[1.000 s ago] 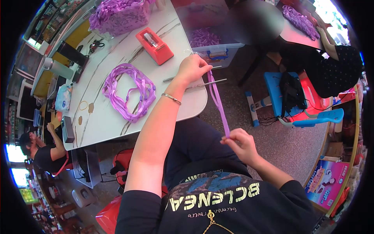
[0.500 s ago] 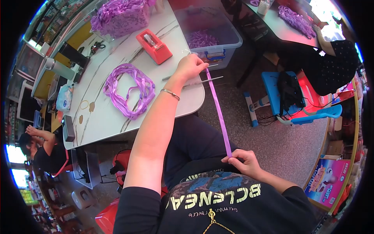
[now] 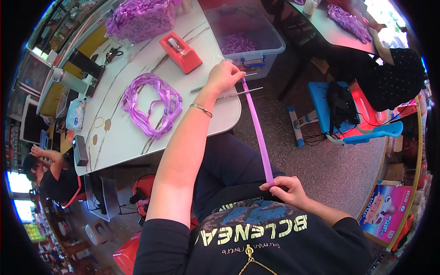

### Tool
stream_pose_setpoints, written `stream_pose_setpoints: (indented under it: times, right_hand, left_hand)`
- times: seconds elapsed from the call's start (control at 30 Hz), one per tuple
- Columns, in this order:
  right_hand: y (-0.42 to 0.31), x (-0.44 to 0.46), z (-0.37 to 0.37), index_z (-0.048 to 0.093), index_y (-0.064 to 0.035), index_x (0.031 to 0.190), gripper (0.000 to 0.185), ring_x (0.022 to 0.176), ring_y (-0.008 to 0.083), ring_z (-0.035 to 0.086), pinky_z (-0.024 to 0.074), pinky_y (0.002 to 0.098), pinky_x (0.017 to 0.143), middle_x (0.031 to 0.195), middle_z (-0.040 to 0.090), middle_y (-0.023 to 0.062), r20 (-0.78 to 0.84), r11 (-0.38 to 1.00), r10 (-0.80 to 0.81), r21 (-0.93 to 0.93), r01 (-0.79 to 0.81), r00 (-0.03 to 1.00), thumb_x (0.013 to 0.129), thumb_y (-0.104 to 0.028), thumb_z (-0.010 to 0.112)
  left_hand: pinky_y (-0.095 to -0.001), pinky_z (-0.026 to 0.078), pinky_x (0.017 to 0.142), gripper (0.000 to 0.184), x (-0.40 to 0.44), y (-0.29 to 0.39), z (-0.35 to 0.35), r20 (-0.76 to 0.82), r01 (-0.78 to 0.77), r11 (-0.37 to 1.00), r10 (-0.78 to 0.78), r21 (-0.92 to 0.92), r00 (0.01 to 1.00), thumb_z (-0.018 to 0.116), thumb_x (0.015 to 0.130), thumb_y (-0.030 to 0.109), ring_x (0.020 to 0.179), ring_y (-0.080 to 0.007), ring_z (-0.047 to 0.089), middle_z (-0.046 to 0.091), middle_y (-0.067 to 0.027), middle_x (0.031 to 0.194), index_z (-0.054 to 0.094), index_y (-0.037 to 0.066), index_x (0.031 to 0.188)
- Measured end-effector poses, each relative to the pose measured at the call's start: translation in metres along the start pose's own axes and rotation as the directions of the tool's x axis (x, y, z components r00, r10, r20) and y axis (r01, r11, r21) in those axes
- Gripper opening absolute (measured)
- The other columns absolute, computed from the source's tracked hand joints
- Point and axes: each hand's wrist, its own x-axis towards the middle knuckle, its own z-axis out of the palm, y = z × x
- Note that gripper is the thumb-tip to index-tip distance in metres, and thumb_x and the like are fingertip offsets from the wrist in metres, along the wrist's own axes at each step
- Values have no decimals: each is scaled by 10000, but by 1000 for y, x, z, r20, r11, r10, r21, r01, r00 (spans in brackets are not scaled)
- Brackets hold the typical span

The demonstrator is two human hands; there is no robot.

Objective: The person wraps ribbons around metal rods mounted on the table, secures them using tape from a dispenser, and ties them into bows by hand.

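A purple ribbon [image 3: 257,123] stretches taut between my two hands, running from the table corner down toward my lap. My left hand [image 3: 224,78], with a bracelet at its wrist, pinches the upper end above the table edge. The lower end is pinched by my right hand [image 3: 288,190] in front of my shirt. Close to my left hand, thin metal rods [image 3: 243,92] jut past the table's corner. A looped bundle of purple ribbons [image 3: 152,106] lies on the white table [image 3: 197,130], left of my left forearm.
A red tape dispenser [image 3: 181,52] and a clear bin of purple ribbons [image 3: 142,23] stand on the table. Beyond its edge is a plastic tub [image 3: 270,48] with more ribbon. A blue chair [image 3: 321,105] and a seated person [image 3: 389,78] are at right; another person [image 3: 57,178] sits at left.
Both hands stay almost in place with the ribbon still stretched. The ribbon has turned slightly, showing a wider face in its lower part.
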Motion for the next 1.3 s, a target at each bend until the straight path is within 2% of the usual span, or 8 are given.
stream_pose_setpoints:
  times: [0.17, 0.43, 0.63, 0.7, 0.73, 0.8, 1.1, 1.3]
  right_hand:
    - [-38, 13, -19, 664, -24, 934, 182, 700, 169, 628, 483, 268, 644, 860, 671, 95, 120, 911, -298, -260, 320, 947, 778, -115, 638]
    - [-157, 115, -64, 645, -11, 910, 390, 509, 124, 537, 418, 240, 497, 719, 648, 70, 356, 223, -817, -532, 817, 454, 865, -382, 534]
    - [-189, 273, -90, 603, -7, 1079, 398, 557, 27, 298, 238, 197, 471, 653, 364, -70, -30, 661, -717, -346, 666, 696, 960, -318, 385]
    - [-193, 312, -103, 520, 7, 1169, 739, 1187, 270, 420, 334, 355, 966, 1330, 395, 169, -42, 970, -231, -83, 227, 972, 697, -534, 695]
    - [-182, 336, -108, 520, 7, 1169, 739, 1187, 270, 420, 334, 355, 966, 1330, 395, 169, -42, 972, -228, -77, 224, 973, 697, -534, 695]
    - [-135, 385, -112, 613, -22, 1075, 395, 550, 13, 298, 214, 186, 460, 642, 366, -84, 3, 905, -422, -47, 422, 907, 943, -342, 425]
    - [27, 421, -119, 675, -62, 928, 421, 586, 53, 403, 315, 203, 505, 648, 454, -35, -192, 998, 66, -5, -68, 979, 868, -444, 508]
    - [153, 321, -107, 659, -54, 829, 409, 583, 65, 452, 353, 231, 526, 646, 518, -31, -194, 998, 44, -35, -52, 980, 862, -438, 523]
  left_hand:
    - [-341, 466, 666, 216, 0, -3, 3, -43, -41, 999, 40, -11, 998, 650, 750, 277, 675, -229, 614, 636, -107, 680, 702, 68, 724]
    - [-362, 460, 664, 206, -2, 1, -1, -34, -9, 999, 7, -41, 999, 652, 739, 259, 689, -249, 605, 621, -125, 683, 696, 59, 717]
    - [-384, 444, 700, 181, -3, -9, 4, -95, -167, 981, 158, -99, 983, 629, 731, 213, 763, -290, 564, 586, -128, 772, 674, 41, 697]
    - [-386, 444, 710, 174, -3, -8, 1, -61, -176, 981, 171, -78, 983, 613, 737, 197, 772, -293, 560, 586, -127, 781, 670, 35, 711]
    - [-387, 443, 709, 173, -3, -7, 1, -55, -180, 981, 176, -72, 983, 602, 741, 188, 773, -294, 558, 583, -130, 783, 665, 30, 710]
    - [-365, 422, 680, 143, -3, -6, -2, -2, -189, 980, 190, -65, 982, 564, 752, 101, 753, -291, 528, 547, -135, 769, 598, -33, 713]
    - [-351, 431, 673, 155, -7, -8, 2, -123, -216, 971, 203, -103, 971, 510, 773, 86, 735, -261, 535, 542, -125, 803, 600, -30, 721]
    - [-288, 419, 618, 171, -9, -3, -1, -109, -142, 976, 125, -163, 986, 549, 802, 120, 664, -167, 509, 524, -81, 814, 611, -32, 751]
